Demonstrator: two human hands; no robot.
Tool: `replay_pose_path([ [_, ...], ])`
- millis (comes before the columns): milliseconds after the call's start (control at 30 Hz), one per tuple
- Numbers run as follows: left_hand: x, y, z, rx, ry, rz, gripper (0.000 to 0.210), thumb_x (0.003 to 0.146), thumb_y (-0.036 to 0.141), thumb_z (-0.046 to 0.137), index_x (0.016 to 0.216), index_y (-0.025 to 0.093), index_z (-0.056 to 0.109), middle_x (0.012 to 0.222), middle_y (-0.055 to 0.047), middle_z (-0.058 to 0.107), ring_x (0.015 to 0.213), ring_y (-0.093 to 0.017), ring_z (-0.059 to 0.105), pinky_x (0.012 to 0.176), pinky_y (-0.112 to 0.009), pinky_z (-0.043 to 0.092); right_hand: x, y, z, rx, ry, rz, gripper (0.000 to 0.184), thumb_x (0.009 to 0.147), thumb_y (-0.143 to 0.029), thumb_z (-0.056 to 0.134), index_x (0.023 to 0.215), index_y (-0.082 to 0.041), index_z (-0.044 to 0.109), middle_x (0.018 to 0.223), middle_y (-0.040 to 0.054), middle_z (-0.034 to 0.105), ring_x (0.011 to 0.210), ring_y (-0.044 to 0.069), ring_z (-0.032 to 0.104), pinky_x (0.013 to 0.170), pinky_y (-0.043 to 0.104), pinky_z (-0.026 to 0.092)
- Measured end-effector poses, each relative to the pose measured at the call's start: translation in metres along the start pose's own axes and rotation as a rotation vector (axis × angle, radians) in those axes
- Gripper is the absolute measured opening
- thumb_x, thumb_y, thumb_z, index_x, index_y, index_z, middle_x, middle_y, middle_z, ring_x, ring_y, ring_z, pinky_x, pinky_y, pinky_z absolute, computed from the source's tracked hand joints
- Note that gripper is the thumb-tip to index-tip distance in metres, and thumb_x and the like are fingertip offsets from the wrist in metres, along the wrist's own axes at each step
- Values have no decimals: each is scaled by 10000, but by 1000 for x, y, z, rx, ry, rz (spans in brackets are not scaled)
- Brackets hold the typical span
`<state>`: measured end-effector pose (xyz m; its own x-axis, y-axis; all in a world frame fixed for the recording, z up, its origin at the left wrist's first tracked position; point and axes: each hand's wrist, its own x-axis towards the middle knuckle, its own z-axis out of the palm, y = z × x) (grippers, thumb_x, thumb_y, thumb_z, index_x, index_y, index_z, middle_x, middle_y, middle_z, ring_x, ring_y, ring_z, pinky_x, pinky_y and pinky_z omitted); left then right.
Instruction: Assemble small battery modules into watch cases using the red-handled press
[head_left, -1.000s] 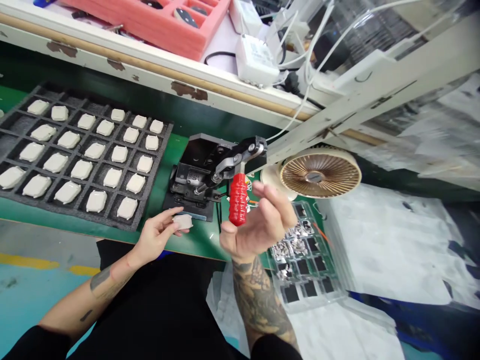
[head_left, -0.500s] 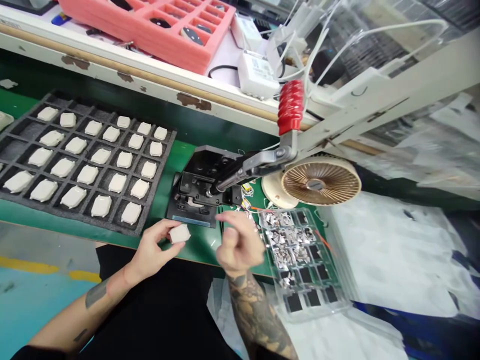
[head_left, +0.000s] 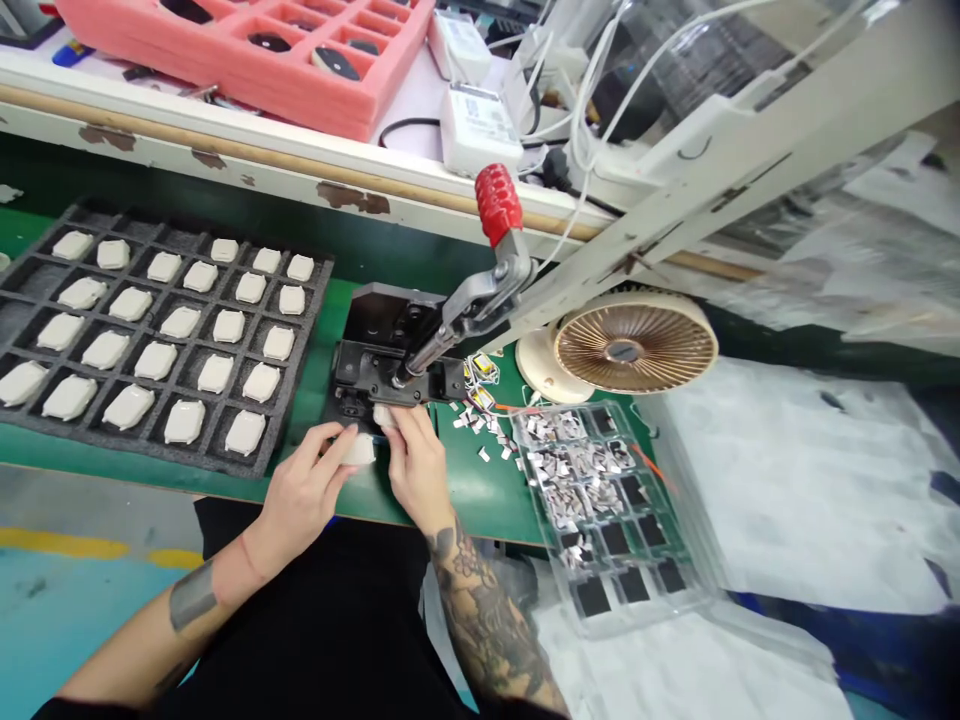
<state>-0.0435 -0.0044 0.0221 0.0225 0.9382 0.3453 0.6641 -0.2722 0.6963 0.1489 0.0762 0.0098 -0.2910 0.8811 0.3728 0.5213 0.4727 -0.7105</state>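
My left hand (head_left: 304, 485) pinches a small white squarish case (head_left: 360, 451) just in front of a black toggle press (head_left: 386, 375). My right hand (head_left: 417, 465) reaches to the press's base, its fingers closed on another white case (head_left: 384, 415), mostly hidden by the fingers and the clamp plate. The press's red lever handle (head_left: 498, 203) stands raised, untouched by either hand. On the left, a dark grey foam tray (head_left: 274, 428) holds many similar white cases, one to a pocket, with some pockets bare.
Right of the press lie loose small pieces (head_left: 484, 425) and a clear compartment tray (head_left: 551, 590) partly filled with similar bits. Behind it stands a small fan (head_left: 634, 345). A pink foam tray (head_left: 367, 118) and white boxes (head_left: 480, 130) sit on the shelf above.
My right hand has moved left, from beside the press to the case in its base. The lever handle has swung up and left. My left hand still holds its case.
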Motion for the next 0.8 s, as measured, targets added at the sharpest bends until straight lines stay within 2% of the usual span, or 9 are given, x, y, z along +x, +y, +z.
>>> replay_pose_path([
  [133,36,-1,16,218,-93,-34,411,1129,254,568,1512,298,713,1472,-143,722,1009,-261,821,825,-326,642,-29,-7,-25,59,51,53,444,1132,-190,494,1547,-255,639,1492,144,692,1405,250,676,1196,464,597],
  [200,57,0,24,275,-183,-62,370,1116,188,550,1393,272,781,1391,-157,750,886,-242,817,756,-319,620,-36,-5,-35,35,66,50,456,1128,-188,504,1559,-259,633,1491,149,699,1403,262,682,1183,487,612],
  [300,77,5,30,311,-301,-104,364,1066,87,537,1266,210,815,1218,-167,768,838,-243,806,777,-326,622,-39,1,-44,3,84,35,473,1120,-194,517,1576,-268,622,1480,155,714,1384,284,701,1150,521,639],
  [433,74,18,20,307,-348,-107,381,1044,80,545,1339,186,763,1372,-213,735,958,-266,816,860,-355,643,-43,2,-44,-20,132,-16,507,1099,-181,545,1590,-285,616,1471,150,731,1371,311,718,1109,553,667],
  [500,61,27,10,165,-339,-80,427,1046,174,643,1467,219,694,1522,-214,676,996,-268,813,900,-372,647,-43,-1,-39,-40,190,-78,531,1077,-179,584,1592,-304,621,1441,142,750,1334,333,740,1068,567,685],
  [600,40,42,-2,-283,-252,-91,563,988,373,811,1513,228,664,1398,-149,757,967,-249,788,894,-344,646,-28,-16,-33,-12,214,-225,508,1045,-227,669,1542,-334,675,1357,129,788,1231,356,784,976,573,718],
  [667,31,50,-10,-499,-82,-189,359,1018,402,772,1307,189,772,1097,-103,806,881,-228,748,811,-313,624,-8,-35,-39,73,179,-307,426,1023,-331,732,1449,-334,738,1323,134,794,1205,379,789,934,598,728],
  [733,26,53,-22,-564,81,-266,238,1070,364,688,1131,172,814,925,-88,774,830,-221,712,758,-312,591,17,-58,-57,155,160,-354,388,989,-453,773,1356,-327,774,1320,145,788,1224,407,779,919,637,729],
  [800,23,44,-44,-532,168,-242,257,1098,344,642,1186,179,819,993,-109,792,884,-238,725,813,-342,596,43,-81,-85,196,175,-388,398,955,-526,790,1301,-329,784,1306,151,788,1230,424,776,901,657,732],
])
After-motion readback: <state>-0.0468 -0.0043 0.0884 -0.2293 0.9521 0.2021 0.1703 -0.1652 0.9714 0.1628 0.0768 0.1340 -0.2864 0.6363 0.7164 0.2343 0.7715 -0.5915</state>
